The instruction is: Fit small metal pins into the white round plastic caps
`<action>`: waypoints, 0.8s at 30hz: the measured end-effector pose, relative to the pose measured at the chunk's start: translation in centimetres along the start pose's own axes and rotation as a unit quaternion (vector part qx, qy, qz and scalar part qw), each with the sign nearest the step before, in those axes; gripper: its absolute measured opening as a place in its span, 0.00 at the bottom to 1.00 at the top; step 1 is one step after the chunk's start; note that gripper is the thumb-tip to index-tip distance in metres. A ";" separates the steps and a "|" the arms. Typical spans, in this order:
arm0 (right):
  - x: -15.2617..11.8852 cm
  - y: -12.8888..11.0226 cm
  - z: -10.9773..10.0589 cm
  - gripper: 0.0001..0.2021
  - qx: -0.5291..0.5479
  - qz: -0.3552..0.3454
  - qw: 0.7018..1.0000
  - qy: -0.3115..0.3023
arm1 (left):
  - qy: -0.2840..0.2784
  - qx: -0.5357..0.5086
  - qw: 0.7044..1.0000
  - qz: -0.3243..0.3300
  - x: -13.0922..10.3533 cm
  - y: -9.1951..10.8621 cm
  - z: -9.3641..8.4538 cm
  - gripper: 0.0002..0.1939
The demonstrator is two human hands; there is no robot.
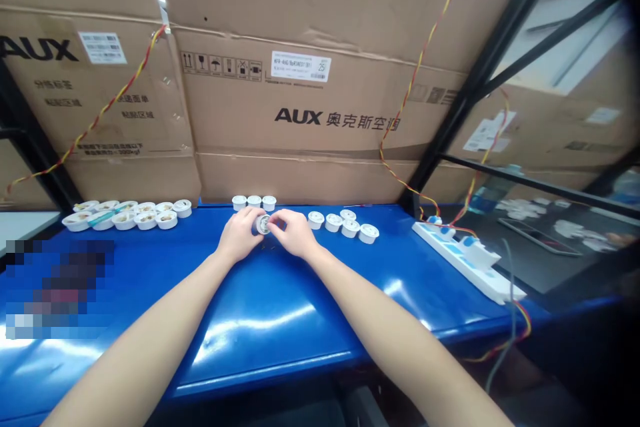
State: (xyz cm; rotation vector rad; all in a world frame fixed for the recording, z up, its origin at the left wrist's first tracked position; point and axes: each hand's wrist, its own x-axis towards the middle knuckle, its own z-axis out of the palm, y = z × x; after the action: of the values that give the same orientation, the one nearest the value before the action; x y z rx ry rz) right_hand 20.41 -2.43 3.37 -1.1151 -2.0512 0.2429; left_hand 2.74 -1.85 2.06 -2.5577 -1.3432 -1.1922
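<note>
My left hand [237, 235] is closed around a small round white plastic cup [263, 224], tilted so that its face points toward me. Dark details show on that face, too small to make out. My right hand [295, 233] pinches at the cup's right edge; its fingertips hide whatever is between them. Just below the hands, a few tiny brownish bits [269, 247] lie on the blue tabletop [260, 300]. Behind my hands, a row of three similar white cups [254, 201] stands near the cardboard. Several more white cups [350, 228] sit right of my right hand.
At the left stand two rows of white cups [145, 220] with small contents, a teal stick [103, 216] across some. A white power strip [465, 263] with wires lies at right. Cardboard panels [310, 180] rise behind the table, beside a black frame post [440, 127].
</note>
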 end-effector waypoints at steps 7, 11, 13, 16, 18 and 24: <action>0.1 0.1 0.0 0.07 0.045 0.035 0.998 0.003 | -0.005 -0.005 1.000 -0.021 -0.2 0.2 -0.1 0.17; 0.2 0.5 0.3 0.09 0.134 0.099 0.986 -0.012 | -0.001 -0.007 1.000 -0.019 -0.2 0.2 -0.2 0.16; 0.3 0.9 0.6 0.11 0.187 0.126 0.974 -0.020 | 0.003 -0.014 1.000 -0.012 -0.2 0.1 -0.2 0.16; 0.4 1.5 1.1 0.17 0.267 0.165 0.949 -0.037 | 0.005 -0.037 0.999 0.007 -0.3 0.2 -0.2 0.15; 0.4 1.7 1.3 0.21 0.301 0.184 0.934 -0.057 | -0.001 -0.054 0.998 0.022 -0.3 0.3 -0.2 0.14; 0.0 0.8 0.6 0.22 0.198 0.089 0.976 -0.035 | -0.002 -0.060 0.998 0.014 -0.4 0.6 -0.1 0.16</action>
State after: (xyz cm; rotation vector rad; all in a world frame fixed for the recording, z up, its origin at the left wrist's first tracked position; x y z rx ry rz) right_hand 20.46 -1.84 2.55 -1.0461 -1.8542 0.7557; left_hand 2.98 -2.49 2.04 -2.6523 -1.2685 -1.3022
